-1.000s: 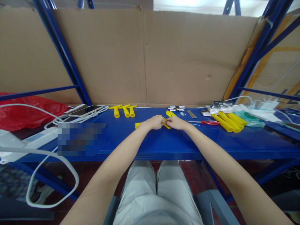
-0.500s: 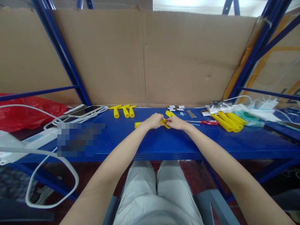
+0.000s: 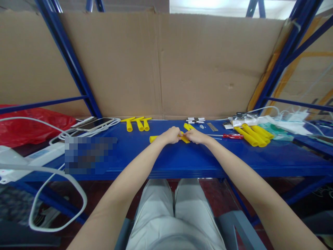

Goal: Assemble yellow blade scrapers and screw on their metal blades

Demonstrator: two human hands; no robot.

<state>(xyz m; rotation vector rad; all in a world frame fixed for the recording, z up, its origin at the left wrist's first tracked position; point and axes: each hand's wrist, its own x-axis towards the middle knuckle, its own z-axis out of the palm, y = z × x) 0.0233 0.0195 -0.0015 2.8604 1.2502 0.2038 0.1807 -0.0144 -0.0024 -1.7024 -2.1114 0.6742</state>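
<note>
My left hand point(image 3: 171, 135) is closed around the handle of a yellow T-shaped scraper point(image 3: 153, 139), which lies sideways just above the blue tabletop. Past the fingers, the wide yellow head sticks out toward my right hand point(image 3: 196, 136). The right fingertips are pinched at that head; any small part between them is hidden. Just behind the right hand lies another yellow piece point(image 3: 186, 126), partly covered by it. Small silvery screws point(image 3: 202, 126), a flat grey metal strip point(image 3: 212, 127) and a screwdriver with a red handle point(image 3: 232, 136) lie close by.
Three yellow T-shaped scrapers point(image 3: 141, 124) stand in a row at the back left. Several yellow tube handles point(image 3: 253, 135) lie at the right. Black-and-white small pieces point(image 3: 196, 120) sit by the cardboard wall point(image 3: 161, 69). White cables point(image 3: 109, 122) and a phone point(image 3: 97, 123) are at the left.
My right fingers have shifted slightly on the scraper's head, and more of the yellow head shows between the hands. The left hand keeps its hold.
</note>
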